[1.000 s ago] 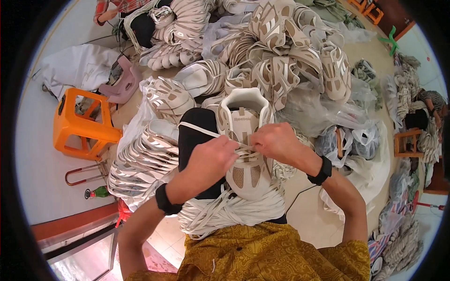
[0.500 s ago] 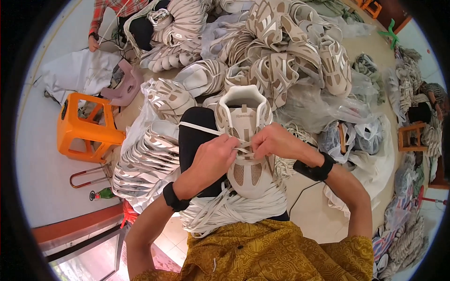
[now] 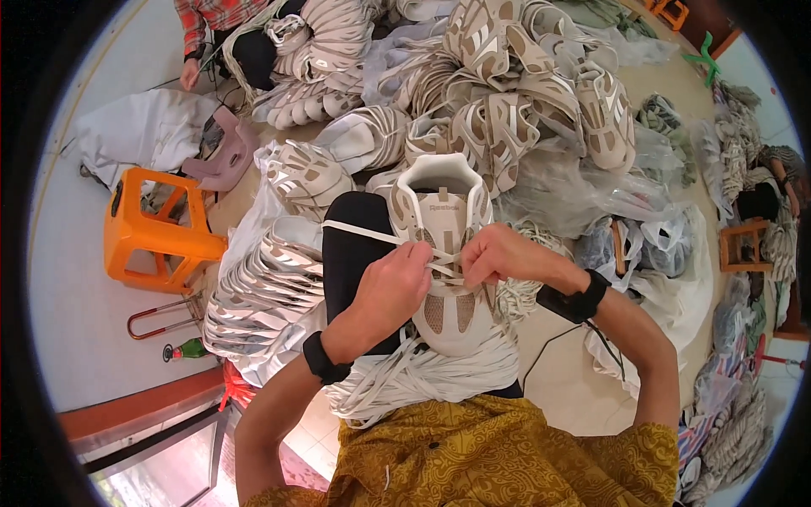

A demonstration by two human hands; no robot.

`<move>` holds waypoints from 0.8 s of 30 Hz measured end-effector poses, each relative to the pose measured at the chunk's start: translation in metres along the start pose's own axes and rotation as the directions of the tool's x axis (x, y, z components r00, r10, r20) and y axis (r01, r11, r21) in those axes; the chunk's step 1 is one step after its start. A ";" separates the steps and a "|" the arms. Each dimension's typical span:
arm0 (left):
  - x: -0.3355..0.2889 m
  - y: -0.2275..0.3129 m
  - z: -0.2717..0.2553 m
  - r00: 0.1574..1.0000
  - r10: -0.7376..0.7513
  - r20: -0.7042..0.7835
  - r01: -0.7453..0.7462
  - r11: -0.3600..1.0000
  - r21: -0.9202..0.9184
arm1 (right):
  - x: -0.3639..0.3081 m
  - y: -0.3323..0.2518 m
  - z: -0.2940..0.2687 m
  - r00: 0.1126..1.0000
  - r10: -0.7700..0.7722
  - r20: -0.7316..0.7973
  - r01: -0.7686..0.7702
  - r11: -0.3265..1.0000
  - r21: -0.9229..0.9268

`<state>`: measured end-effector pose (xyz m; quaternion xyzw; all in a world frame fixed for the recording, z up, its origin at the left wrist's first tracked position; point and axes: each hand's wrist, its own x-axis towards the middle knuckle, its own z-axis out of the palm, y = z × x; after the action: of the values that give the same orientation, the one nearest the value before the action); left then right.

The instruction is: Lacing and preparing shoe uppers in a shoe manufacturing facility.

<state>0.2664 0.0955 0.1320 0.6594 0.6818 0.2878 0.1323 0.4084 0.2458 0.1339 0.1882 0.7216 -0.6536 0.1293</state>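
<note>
A beige and white shoe upper (image 3: 463,325) stands toe toward me over my lap, its tongue and collar at the far end. A flat cream shoelace (image 3: 361,230) crosses its lower eyelets, and one length stretches left over my black-clad knee (image 3: 348,221). Thumb and fingers of my left hand (image 3: 390,283) are closed on the lace at the upper's left side. On the right side, my right hand (image 3: 507,255) pinches the lace beside the eyelet row; its fingertips are partly hidden. Below the toe, a thick bundle of loose white laces (image 3: 431,376) lies across my lap.
Stacked shoe uppers (image 3: 262,296) lie to my left, and a large heap of uppers (image 3: 498,118) rises ahead. An orange stool (image 3: 127,228) stands left. Clear plastic bags (image 3: 562,190) lie right of the heap. Another person's hand (image 3: 190,74) shows at far left.
My right hand has shifted slightly to the right and stays pinched near the eyelets. My left hand has barely moved. The other person's hand at far left has moved right.
</note>
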 end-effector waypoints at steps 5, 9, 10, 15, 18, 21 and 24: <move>-0.004 -0.002 0.001 1.000 0.016 0.002 -0.016 0.999 0.052 | 0.003 -0.004 0.001 0.997 0.021 -0.072 -0.017 0.998 0.056; -0.001 -0.001 0.003 1.000 0.026 -0.018 -0.026 1.000 0.006 | 0.013 0.017 -0.013 0.993 0.055 -0.108 -0.040 0.990 0.135; 0.000 -0.002 0.004 0.999 0.020 -0.034 -0.020 1.000 -0.014 | 0.013 0.017 -0.013 0.993 0.055 -0.107 -0.040 0.990 0.134; -0.003 -0.002 0.004 0.999 0.022 -0.034 -0.021 1.000 0.018 | 0.007 0.004 -0.011 0.964 -0.131 -0.231 0.025 0.911 -0.411; -0.001 -0.001 -0.006 0.998 -0.013 -0.060 0.011 0.999 -0.031 | 0.006 0.010 -0.013 0.958 -0.177 -0.227 0.083 0.926 -0.369; 0.001 -0.006 -0.015 0.991 -0.043 -0.124 0.044 0.999 0.002 | 0.005 0.010 -0.008 0.971 -0.124 -0.206 0.065 0.960 -0.272; 0.005 -0.014 -0.016 0.995 -0.090 -0.037 0.095 0.982 0.166 | 0.005 0.014 -0.011 0.969 -0.161 -0.186 0.105 0.956 -0.275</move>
<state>0.2456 0.0972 0.1378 0.6316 0.7353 0.2328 0.0795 0.4105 0.2579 0.1206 0.1869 0.8226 -0.5360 0.0331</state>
